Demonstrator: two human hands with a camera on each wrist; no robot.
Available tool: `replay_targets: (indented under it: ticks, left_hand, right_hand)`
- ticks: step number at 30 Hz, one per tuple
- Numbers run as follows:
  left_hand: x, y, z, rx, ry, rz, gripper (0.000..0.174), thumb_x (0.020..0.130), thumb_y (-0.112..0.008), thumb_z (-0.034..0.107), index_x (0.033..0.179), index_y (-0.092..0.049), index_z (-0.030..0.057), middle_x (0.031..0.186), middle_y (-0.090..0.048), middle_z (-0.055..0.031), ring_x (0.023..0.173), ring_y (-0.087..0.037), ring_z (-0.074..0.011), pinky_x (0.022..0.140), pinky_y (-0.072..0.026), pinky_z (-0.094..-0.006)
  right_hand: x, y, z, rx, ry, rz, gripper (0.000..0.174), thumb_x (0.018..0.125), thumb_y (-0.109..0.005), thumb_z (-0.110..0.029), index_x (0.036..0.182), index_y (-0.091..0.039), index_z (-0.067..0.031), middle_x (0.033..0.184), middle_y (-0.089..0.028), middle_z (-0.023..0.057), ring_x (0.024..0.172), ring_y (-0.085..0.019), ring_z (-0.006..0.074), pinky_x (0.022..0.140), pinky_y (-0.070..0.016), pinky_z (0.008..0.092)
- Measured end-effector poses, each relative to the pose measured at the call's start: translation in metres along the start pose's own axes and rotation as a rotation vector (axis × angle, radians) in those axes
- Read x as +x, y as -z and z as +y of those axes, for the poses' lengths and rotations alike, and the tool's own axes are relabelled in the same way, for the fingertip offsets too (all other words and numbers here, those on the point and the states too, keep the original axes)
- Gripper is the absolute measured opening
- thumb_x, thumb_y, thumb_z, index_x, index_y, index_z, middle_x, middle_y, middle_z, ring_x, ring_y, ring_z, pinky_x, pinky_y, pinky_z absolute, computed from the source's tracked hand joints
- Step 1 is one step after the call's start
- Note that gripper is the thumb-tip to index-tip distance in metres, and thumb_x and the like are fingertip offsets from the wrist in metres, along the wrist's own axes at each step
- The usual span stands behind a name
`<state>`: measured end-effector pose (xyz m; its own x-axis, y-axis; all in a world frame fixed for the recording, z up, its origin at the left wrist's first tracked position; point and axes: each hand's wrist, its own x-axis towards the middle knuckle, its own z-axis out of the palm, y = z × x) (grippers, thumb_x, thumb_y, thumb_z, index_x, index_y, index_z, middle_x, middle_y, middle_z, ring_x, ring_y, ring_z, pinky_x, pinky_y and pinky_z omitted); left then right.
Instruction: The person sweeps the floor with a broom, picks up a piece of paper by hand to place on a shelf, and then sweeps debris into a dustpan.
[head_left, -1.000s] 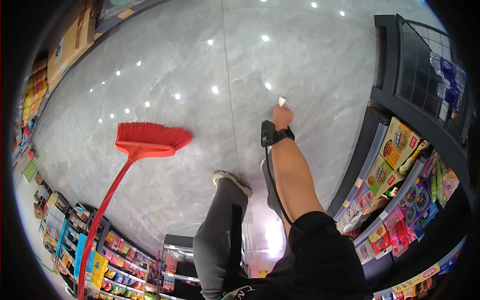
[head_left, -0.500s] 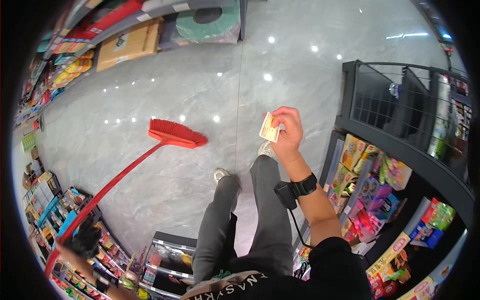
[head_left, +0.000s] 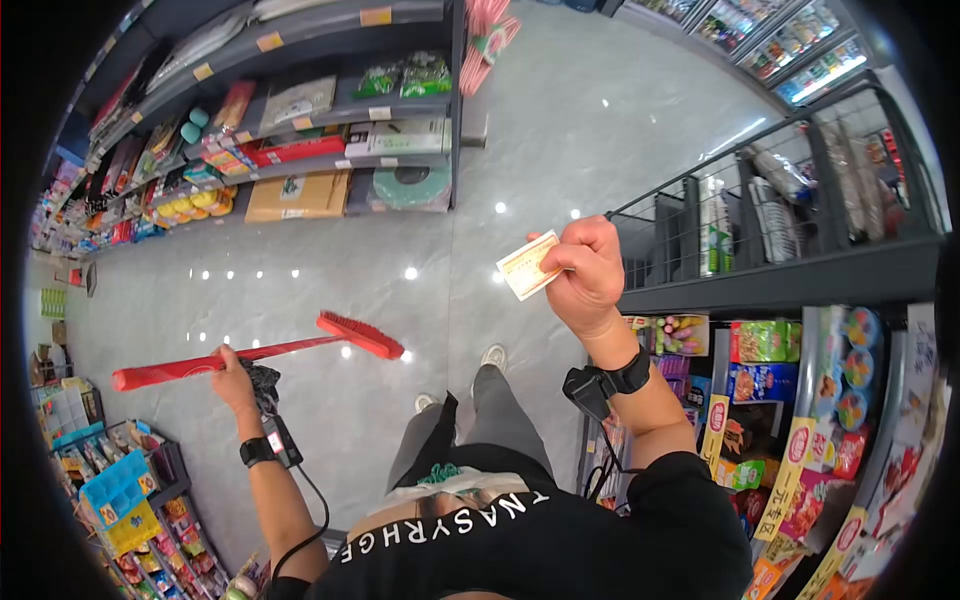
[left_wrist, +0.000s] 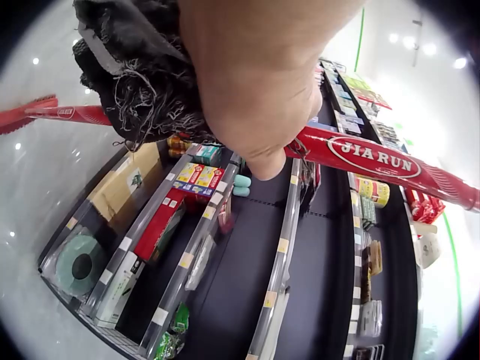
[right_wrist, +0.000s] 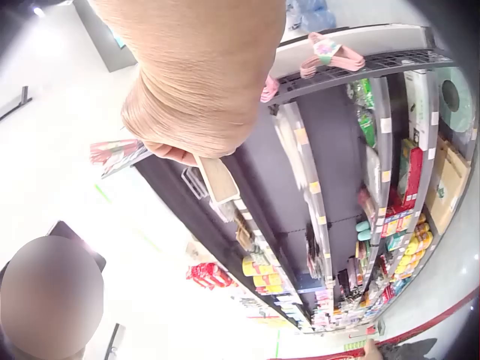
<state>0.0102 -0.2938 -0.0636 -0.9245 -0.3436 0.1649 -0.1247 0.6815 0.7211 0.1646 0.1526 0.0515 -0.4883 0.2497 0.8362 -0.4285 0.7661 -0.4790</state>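
- Shop aisle, grey floor; shelves beyond the broom.
- Left hand grips red broom handle, with black cloth.
- Right hand pinches small card, above the broom.

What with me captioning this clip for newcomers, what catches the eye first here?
The red broom, gripped by the left hand and held nearly level above the glossy grey floor, strikes first. Next comes the small yellowish card pinched by the right hand, up beside the wire-fronted rack.
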Motion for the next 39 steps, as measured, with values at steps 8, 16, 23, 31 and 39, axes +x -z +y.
replay_targets:
  ticks: [8,16,23,31,39]
  left_hand:
    - [-0.007,0.003,0.012,0.092,-0.082,-0.030,0.038,0.076,-0.048,0.036,0.079,-0.057,-0.0005,0.072,-0.057,-0.0180,0.069,-0.055,-0.0321,0.062,-0.0409,-0.0375]
    - [0.007,-0.002,0.015,0.139,-0.081,-0.082,0.050,0.074,-0.044,0.045,0.079,-0.057,-0.0030,0.075,-0.058,-0.0201,0.073,-0.054,-0.0356,0.065,-0.0393,-0.0415]
    - [0.024,-0.036,0.043,0.213,-0.176,-0.176,0.052,0.074,-0.042,0.047,0.078,-0.057,-0.0027,0.076,-0.057,-0.0221,0.075,-0.053,-0.0372,0.066,-0.0392,-0.0418]
    - [0.019,-0.043,0.040,0.252,-0.092,-0.123,0.053,0.074,-0.043,0.047,0.079,-0.057,-0.0045,0.078,-0.057,-0.0234,0.076,-0.053,-0.0377,0.065,-0.0397,-0.0421]
    - [-0.010,-0.035,0.041,0.164,0.021,-0.094,0.047,0.078,-0.047,0.038,0.080,-0.056,-0.0081,0.074,-0.057,-0.0201,0.066,-0.052,-0.0290,0.063,-0.0396,-0.0378]
  right_hand:
    - [0.024,0.041,-0.075,-0.026,0.086,-0.049,0.026,0.050,-0.062,0.014,0.056,-0.048,-0.0066,0.064,-0.041,0.0037,0.056,-0.041,0.0162,0.047,-0.0406,0.0246]
    - [-0.062,0.078,-0.069,-0.320,-0.475,-0.213,0.010,0.060,-0.060,0.004,0.065,-0.057,-0.0037,0.068,-0.050,0.0044,0.062,-0.050,0.0146,0.052,-0.0401,0.0243]
    - [-0.182,0.165,-0.052,-0.257,-1.462,-0.081,0.011,0.065,-0.060,-0.006,0.075,-0.060,-0.0035,0.069,-0.058,0.0046,0.056,-0.051,0.0111,0.049,-0.0392,0.0225]
    - [-0.148,0.188,0.009,0.437,-1.600,0.222,0.037,0.072,-0.053,-0.004,0.108,-0.046,-0.0047,0.078,-0.059,0.0075,0.053,-0.049,0.0059,0.045,-0.0375,0.0187]
    - [-0.155,0.212,0.140,0.736,-1.604,0.447,0.044,0.073,-0.049,0.001,0.115,-0.040,-0.0074,0.088,-0.057,0.0079,0.059,-0.050,0.0088,0.052,-0.0403,0.0213]
